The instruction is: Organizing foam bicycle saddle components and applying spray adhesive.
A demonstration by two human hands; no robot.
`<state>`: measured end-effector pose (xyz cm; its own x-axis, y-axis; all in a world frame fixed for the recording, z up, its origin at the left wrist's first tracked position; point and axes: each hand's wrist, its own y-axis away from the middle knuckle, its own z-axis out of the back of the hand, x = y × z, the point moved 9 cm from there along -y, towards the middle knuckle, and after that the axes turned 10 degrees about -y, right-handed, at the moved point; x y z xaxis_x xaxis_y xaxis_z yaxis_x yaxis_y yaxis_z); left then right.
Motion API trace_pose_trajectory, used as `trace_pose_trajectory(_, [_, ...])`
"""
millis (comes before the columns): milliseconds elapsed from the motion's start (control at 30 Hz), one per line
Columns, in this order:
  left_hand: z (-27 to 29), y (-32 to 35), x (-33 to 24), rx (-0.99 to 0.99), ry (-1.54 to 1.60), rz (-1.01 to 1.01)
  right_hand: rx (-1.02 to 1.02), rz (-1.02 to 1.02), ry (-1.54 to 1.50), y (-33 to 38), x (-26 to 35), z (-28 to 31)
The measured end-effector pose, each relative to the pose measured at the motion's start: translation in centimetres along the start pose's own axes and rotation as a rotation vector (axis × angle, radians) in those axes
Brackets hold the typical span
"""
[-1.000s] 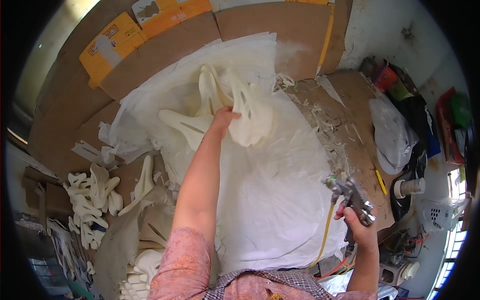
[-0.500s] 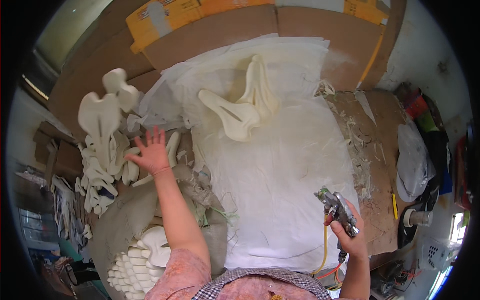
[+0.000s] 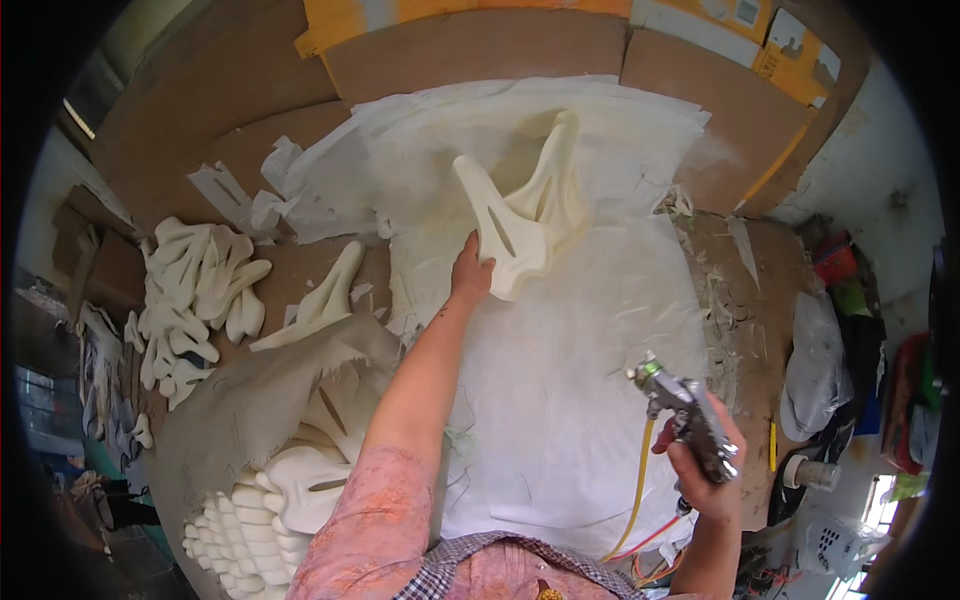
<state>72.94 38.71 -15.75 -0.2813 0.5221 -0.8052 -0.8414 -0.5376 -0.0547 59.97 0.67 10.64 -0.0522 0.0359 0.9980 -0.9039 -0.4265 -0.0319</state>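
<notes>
At the far left a heap of cream moulded shells [image 3: 195,290] lies on the cardboard bench, with a stack of the same shells [image 3: 265,510] below it under a grey cloth [image 3: 240,410]. The left hand [image 3: 470,275] grips the lower edge of a cream slotted shell [image 3: 505,225], held tilted over the white sheet [image 3: 560,400] and touching a second shell [image 3: 560,180] behind it. The right hand [image 3: 710,465] is wrapped around a metal spray gun [image 3: 685,415], nozzle pointing up-left, above the sheet's right edge.
</notes>
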Motion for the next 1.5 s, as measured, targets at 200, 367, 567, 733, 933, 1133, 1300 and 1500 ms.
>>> trace_pose_trajectory(200, [3.6, 2.7, 2.1, 0.072, -0.066, 0.065, -0.065, 0.177, -0.036, 1.7, 2.9, -0.1])
trace_pose_trajectory(367, [9.2, 2.3, 4.1, -0.006, 0.121, 0.135, -0.167, 0.312, 0.056, 3.6, 4.3, 0.8])
trace_pose_trajectory(567, [9.4, -0.9, 0.2, 0.062, 0.277, 0.043, -0.053, 0.020, 0.255, 1.8, -1.1, -0.4])
trace_pose_trajectory(733, [2.1, -5.8, -6.9, 0.224, 0.333, -0.214, -0.174, 0.021, -0.069, 2.1, -1.2, 2.5])
trace_pose_trajectory(933, [-3.0, -8.3, -8.9, 0.332, 0.044, -0.192, -0.269, 0.157, -0.065, 3.1, 0.3, 5.5])
trace_pose_trajectory(1133, [2.4, -3.2, -4.8, 0.026, 0.389, -0.072, -0.132, -0.109, 0.138, 1.6, -3.9, 3.6])
trace_pose_trajectory(1300, [7.1, -0.5, -0.1, -0.034, 0.495, 0.063, -0.266, 0.141, -0.042, 2.2, -0.2, 4.6])
trace_pose_trajectory(1500, [5.5, -3.5, -2.7, 0.193, 0.675, 0.063, -0.247, 0.113, -0.035, 1.4, -1.1, 4.3])
